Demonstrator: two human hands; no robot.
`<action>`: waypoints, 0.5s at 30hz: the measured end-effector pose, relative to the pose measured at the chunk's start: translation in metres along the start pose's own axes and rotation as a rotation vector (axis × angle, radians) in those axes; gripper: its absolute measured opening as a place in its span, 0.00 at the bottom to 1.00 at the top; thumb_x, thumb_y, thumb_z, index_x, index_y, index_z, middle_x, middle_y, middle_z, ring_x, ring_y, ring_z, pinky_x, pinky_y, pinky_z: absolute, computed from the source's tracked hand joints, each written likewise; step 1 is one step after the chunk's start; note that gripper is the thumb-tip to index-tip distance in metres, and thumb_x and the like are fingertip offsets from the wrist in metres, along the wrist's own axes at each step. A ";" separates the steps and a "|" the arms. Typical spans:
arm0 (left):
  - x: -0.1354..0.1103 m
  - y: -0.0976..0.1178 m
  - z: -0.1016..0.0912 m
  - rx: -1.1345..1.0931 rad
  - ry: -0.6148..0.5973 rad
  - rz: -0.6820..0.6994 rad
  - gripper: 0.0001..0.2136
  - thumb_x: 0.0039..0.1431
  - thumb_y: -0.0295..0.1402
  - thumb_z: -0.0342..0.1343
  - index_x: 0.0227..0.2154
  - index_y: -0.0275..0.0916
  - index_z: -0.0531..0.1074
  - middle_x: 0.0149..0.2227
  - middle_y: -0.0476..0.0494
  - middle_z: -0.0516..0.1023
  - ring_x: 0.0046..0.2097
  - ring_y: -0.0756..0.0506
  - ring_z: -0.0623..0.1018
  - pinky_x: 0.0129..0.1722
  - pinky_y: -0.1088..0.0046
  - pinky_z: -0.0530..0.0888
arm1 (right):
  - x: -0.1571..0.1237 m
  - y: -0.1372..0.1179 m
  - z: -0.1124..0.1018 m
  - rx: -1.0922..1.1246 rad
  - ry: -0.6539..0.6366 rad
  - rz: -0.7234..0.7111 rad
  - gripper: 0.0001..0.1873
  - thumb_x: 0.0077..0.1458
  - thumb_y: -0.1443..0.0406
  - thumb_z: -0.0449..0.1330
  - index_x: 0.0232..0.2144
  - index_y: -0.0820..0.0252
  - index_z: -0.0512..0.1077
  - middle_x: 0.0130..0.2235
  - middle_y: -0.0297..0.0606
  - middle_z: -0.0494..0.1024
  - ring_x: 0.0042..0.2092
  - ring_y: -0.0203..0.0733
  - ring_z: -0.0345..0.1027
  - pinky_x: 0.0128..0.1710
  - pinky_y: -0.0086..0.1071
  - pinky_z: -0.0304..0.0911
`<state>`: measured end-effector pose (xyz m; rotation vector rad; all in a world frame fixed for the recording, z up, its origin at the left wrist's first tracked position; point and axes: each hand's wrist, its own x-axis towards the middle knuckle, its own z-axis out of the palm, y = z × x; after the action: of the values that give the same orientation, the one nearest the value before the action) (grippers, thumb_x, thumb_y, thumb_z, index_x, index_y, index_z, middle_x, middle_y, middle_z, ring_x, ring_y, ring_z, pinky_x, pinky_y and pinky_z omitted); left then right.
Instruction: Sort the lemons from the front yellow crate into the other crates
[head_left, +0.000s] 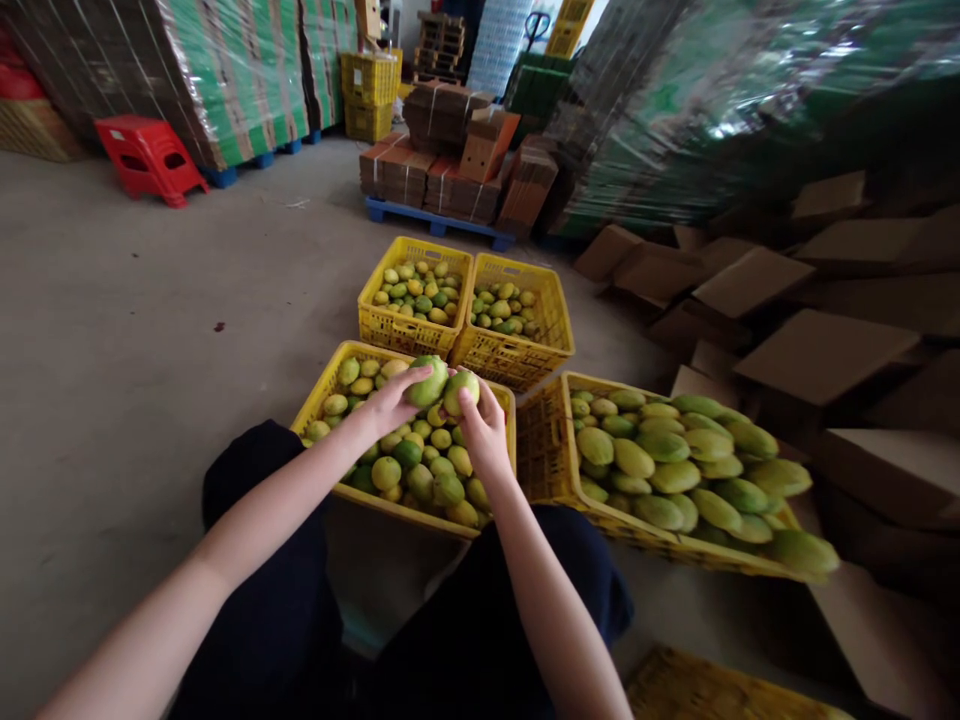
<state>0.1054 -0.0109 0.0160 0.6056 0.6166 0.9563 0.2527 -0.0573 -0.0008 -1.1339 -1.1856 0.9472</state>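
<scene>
Over the near yellow crate [341,362], my left hand [391,405] is closed around a round green fruit [427,385]. Close to it, my right hand [484,428] grips a second, paler green fruit [460,392] between thumb and fingers. The two fruits are side by side, and whether they touch I cannot tell. Below my hands the crate is filled with many round yellow-green fruits [421,484] that look like lemons. The fingertips behind the held fruits are partly hidden.
Two yellow crates [409,332] with similar fruit stand just beyond. To the right, another crate [544,440] is heaped with long green fruits [675,475]. Cardboard boxes [825,355] pile up at far right. A red stool [146,160] and a blue pallet [439,220] are farther back.
</scene>
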 end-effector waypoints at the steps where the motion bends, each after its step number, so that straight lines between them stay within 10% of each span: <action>1: 0.002 -0.004 0.001 -0.069 0.048 -0.019 0.13 0.50 0.40 0.65 0.34 0.37 0.77 0.39 0.39 0.84 0.51 0.36 0.80 0.55 0.58 0.76 | 0.001 0.003 0.001 0.008 0.011 0.014 0.29 0.59 0.45 0.58 0.54 0.55 0.75 0.46 0.39 0.83 0.42 0.45 0.77 0.42 0.40 0.78; 15: 0.007 -0.030 0.012 -0.321 0.173 -0.010 0.13 0.48 0.34 0.59 0.38 0.37 0.76 0.36 0.43 0.82 0.46 0.39 0.82 0.48 0.64 0.79 | 0.000 0.037 0.017 -0.281 -0.031 -0.116 0.43 0.48 0.47 0.70 0.63 0.55 0.66 0.70 0.49 0.62 0.74 0.59 0.47 0.70 0.57 0.51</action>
<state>0.1341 -0.0202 0.0013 0.2360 0.6020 1.0791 0.2368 -0.0472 -0.0369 -1.2592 -1.4262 0.7266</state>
